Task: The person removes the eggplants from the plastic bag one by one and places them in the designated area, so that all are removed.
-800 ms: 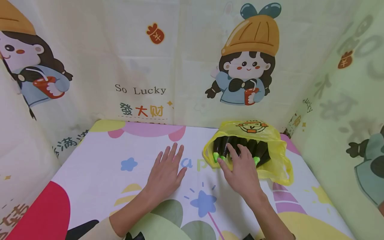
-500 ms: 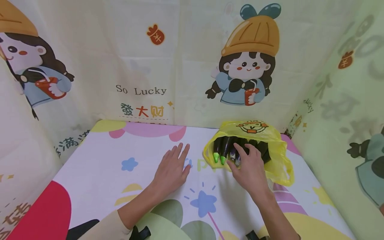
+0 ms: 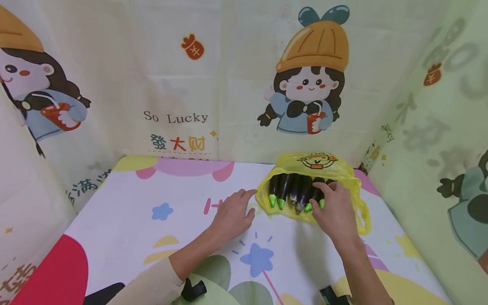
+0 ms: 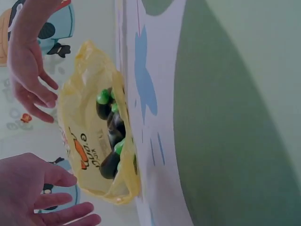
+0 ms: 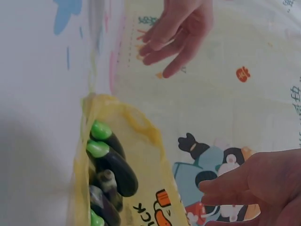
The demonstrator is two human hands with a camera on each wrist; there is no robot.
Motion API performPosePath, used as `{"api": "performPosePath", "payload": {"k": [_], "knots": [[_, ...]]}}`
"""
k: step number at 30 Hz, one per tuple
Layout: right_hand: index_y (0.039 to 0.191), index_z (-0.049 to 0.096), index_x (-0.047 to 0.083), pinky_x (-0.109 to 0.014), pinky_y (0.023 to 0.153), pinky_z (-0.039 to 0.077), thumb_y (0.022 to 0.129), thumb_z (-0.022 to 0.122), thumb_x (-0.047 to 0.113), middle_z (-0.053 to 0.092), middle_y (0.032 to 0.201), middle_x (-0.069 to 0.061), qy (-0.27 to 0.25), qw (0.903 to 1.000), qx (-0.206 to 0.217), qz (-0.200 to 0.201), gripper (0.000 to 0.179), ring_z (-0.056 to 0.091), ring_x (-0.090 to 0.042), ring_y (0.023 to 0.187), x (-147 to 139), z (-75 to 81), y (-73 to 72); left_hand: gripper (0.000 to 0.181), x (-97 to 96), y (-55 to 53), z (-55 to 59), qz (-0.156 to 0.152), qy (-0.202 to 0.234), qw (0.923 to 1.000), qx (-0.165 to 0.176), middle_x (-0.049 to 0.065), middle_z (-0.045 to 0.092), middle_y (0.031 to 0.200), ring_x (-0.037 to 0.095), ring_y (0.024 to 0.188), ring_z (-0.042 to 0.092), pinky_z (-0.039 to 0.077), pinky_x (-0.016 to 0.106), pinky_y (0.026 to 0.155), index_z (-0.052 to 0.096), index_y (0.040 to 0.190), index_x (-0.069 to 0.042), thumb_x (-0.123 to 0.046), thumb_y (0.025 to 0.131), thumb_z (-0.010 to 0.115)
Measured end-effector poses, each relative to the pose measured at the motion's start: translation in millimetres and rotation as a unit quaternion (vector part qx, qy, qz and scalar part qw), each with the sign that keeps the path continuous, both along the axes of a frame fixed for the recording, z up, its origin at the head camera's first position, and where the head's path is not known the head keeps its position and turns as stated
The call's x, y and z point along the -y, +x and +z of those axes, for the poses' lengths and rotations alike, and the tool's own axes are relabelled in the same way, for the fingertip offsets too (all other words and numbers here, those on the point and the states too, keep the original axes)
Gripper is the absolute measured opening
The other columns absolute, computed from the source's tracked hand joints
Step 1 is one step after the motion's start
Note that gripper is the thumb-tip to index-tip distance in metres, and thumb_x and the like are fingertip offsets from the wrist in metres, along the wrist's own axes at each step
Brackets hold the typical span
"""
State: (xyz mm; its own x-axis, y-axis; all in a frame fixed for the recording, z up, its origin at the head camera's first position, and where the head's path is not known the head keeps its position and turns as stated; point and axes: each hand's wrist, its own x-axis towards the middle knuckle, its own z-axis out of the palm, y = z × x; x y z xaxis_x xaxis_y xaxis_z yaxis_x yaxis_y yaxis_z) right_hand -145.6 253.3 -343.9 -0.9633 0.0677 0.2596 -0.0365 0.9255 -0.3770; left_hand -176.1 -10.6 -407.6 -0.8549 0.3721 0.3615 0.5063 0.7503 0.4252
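A yellow plastic bag (image 3: 320, 163) lies on its side at the back right of the table, its mouth facing me. Several dark purple eggplants (image 3: 284, 186) rest in a row inside, most with bright green stem ends; two have brownish ends. My left hand (image 3: 234, 216) hovers near the bag's left edge, fingers relaxed, index fingertip right at the rim in the head view. Over the right part of the mouth is my right hand (image 3: 337, 212), thumb and fingers spread apart, overlapping the rightmost eggplants. In the left wrist view, both hands hang above the bag (image 4: 91, 122) with nothing held.
The table (image 3: 126, 220) wears a white cloth with cartoon prints. Pale printed curtains (image 3: 244, 84) close off the back and both sides, with the bag close to the back one. Black straps (image 3: 194, 290) show near the front edge.
My left hand has moved right, from the middle of the table to the bag's left edge. My right hand has shifted right across the bag's mouth, uncovering the middle eggplants.
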Motion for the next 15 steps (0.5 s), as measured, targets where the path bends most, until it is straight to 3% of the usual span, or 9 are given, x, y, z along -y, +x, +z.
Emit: {"api": "performPosePath", "payload": {"k": [5, 10, 15], "knots": [[0.136, 0.064, 0.004, -0.058, 0.079, 0.051, 0.095, 0.069, 0.011, 0.048, 0.125, -0.03, -0.009, 0.9998, -0.011, -0.013, 0.042, 0.042, -0.051, 0.117, -14.0, 7.3, 0.9, 0.04, -15.2, -9.1, -5.4, -0.016, 0.033, 0.9988, 0.031, 0.01, 0.072, 0.112, 0.024, 0.098, 0.07, 0.059, 0.037, 0.077, 0.067, 0.134, -0.009, -0.013, 0.094, 0.07], [0.133, 0.065, 0.001, -0.063, 0.091, 0.047, 0.093, 0.07, 0.005, 0.044, 0.13, -0.033, -0.03, 0.9989, -0.032, -0.016, 0.041, 0.039, -0.053, 0.123, -30.2, 12.0, 0.3, 0.041, -27.3, -20.2, -10.5, -0.021, 0.05, 0.9965, 0.064, 0.008, 0.071, 0.108, 0.021, 0.095, 0.068, 0.058, 0.035, 0.079, 0.067, 0.134, -0.01, -0.013, 0.093, 0.072], [0.134, 0.064, 0.002, -0.069, 0.095, 0.045, 0.093, 0.07, 0.006, 0.036, 0.143, -0.036, -0.027, 0.9981, -0.025, -0.05, 0.042, 0.031, -0.058, 0.131, -44.8, 15.1, 0.3, 0.04, -40.1, -32.9, -15.2, -0.045, 0.083, 0.9905, 0.1, 0.007, 0.071, 0.108, 0.021, 0.098, 0.067, 0.057, 0.033, 0.083, 0.067, 0.134, -0.01, -0.01, 0.094, 0.07]]}}
